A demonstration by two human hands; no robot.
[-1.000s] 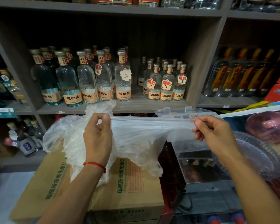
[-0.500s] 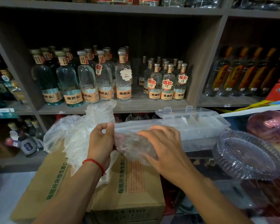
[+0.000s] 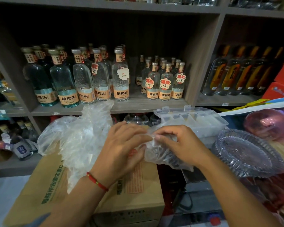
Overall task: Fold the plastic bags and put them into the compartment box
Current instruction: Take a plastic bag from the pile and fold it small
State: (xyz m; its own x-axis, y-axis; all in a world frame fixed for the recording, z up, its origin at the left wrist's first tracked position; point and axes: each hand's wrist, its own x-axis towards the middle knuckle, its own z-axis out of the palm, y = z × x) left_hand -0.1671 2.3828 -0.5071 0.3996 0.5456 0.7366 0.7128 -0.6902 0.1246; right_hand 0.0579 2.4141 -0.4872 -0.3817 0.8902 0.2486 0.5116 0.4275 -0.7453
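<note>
plastic bag [image 3: 161, 154] bunched between both hands, above cardboard box [image 3: 134, 194]. left hand [image 3: 121, 151] and right hand [image 3: 180, 145] both pinching its crumpled film, fingertips nearly meeting. more loose bags [image 3: 75, 138] heaped left; compartment box [image 3: 203, 122] just behind, lid down.

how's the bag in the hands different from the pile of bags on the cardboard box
The bag in the hands is bunched into a small wad, pinched by the left hand and right hand; the pile of bags billows loose and tall, and neither hand grips it. The held bag hangs off the cardboard box's right edge, near the compartment box; the pile rests on the carton. Both are thin, clear, crinkled plastic.
</note>
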